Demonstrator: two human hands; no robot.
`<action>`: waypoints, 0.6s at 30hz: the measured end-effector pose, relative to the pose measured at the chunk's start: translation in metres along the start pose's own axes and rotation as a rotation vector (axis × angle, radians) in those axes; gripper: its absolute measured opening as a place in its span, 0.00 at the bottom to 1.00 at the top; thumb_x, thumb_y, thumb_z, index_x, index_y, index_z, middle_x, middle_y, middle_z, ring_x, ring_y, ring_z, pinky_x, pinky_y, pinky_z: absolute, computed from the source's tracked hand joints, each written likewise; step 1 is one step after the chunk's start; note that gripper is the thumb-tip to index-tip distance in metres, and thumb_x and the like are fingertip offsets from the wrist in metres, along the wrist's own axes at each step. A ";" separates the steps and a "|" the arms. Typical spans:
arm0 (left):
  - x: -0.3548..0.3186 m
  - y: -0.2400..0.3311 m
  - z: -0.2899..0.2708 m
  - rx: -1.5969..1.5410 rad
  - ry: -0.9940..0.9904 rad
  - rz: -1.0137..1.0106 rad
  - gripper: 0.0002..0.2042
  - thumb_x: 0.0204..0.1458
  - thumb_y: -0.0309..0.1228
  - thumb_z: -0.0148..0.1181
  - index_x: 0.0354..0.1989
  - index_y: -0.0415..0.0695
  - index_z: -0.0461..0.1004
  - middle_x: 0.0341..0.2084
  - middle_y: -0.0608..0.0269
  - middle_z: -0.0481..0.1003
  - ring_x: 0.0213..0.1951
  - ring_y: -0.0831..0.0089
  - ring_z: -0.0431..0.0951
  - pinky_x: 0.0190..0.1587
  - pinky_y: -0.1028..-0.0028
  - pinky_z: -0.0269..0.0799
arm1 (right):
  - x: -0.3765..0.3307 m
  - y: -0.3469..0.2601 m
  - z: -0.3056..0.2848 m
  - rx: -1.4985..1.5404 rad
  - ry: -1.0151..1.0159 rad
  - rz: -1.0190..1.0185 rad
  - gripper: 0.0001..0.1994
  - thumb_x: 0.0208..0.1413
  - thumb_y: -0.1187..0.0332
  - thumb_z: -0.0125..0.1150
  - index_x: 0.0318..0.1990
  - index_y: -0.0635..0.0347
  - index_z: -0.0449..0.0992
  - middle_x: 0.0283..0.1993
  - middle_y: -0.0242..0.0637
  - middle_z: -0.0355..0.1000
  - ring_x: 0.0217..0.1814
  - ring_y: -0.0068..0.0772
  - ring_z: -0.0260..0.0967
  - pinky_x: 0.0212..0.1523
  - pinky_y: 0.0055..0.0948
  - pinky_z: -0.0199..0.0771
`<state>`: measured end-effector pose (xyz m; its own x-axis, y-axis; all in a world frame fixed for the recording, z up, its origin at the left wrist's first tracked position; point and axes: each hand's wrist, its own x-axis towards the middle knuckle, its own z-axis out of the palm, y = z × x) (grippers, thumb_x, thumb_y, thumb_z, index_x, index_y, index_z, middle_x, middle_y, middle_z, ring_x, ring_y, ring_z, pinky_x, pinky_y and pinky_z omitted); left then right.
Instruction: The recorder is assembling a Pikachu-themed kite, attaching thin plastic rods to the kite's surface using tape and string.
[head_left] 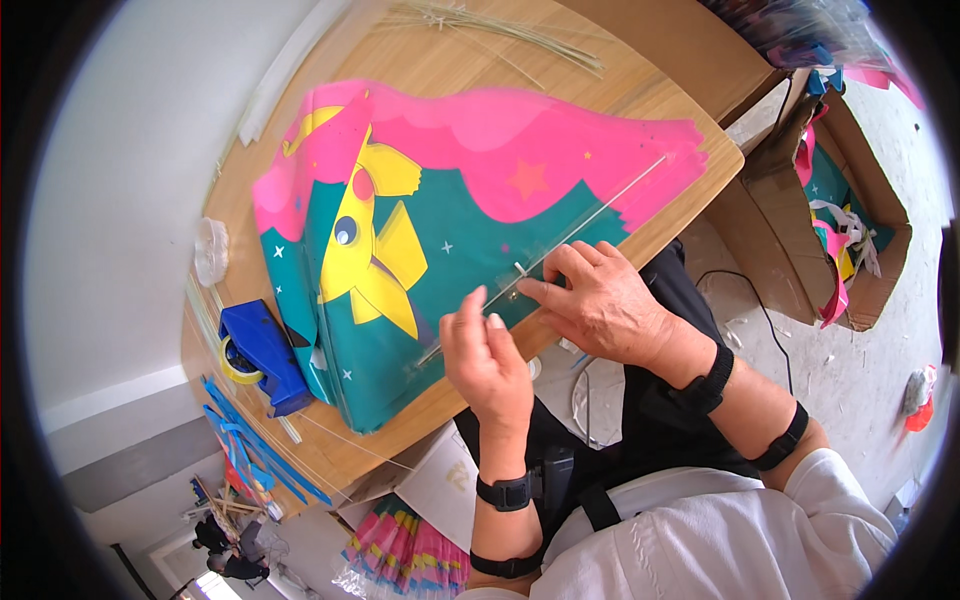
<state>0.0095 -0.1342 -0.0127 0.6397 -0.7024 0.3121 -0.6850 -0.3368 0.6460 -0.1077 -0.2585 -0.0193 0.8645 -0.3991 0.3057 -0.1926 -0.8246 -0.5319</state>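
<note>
Head cam: L hand (487, 372) fingers apart, R hand (608, 308) fingers' grip unclear (1 rod (602, 206) on 1 sheet (460, 215)).

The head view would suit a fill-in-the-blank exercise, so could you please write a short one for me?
1. The sheet near the left hand is teal with a ____ upper border.
2. The wristband behind the right hand is ____.
3. The tape dispenser is ____.
4. The open cardboard box stands to the table's ____.

Missing words: pink; black; blue; right.
</note>
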 end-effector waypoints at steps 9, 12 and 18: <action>0.004 0.011 -0.009 0.600 -0.436 0.187 0.30 0.59 0.46 0.49 0.65 0.40 0.57 0.67 0.48 0.50 0.68 0.47 0.48 0.64 0.46 0.44 | 0.010 -0.004 -0.009 -0.080 -0.132 -0.007 0.28 0.42 0.60 0.68 0.54 0.52 0.72 0.37 0.34 0.64 0.42 0.33 0.66 0.39 0.32 0.67; -0.010 0.004 -0.006 0.554 -0.497 0.142 0.33 0.58 0.46 0.50 0.66 0.38 0.52 0.68 0.47 0.48 0.70 0.50 0.44 0.66 0.45 0.38 | 0.008 -0.002 -0.010 -0.099 -0.169 -0.047 0.28 0.42 0.60 0.68 0.54 0.53 0.72 0.38 0.34 0.65 0.44 0.33 0.67 0.40 0.32 0.68; -0.011 -0.009 -0.009 0.399 -0.513 0.135 0.38 0.58 0.56 0.42 0.68 0.39 0.48 0.69 0.49 0.45 0.71 0.55 0.43 0.68 0.46 0.30 | 0.001 0.043 -0.031 -0.092 0.403 0.144 0.10 0.41 0.71 0.62 0.35 0.59 0.74 0.41 0.40 0.69 0.43 0.46 0.68 0.44 0.41 0.67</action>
<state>0.0119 -0.1179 -0.0149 0.3598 -0.9309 -0.0633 -0.8870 -0.3623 0.2862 -0.1294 -0.3074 -0.0172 0.5790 -0.6219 0.5272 -0.3539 -0.7742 -0.5248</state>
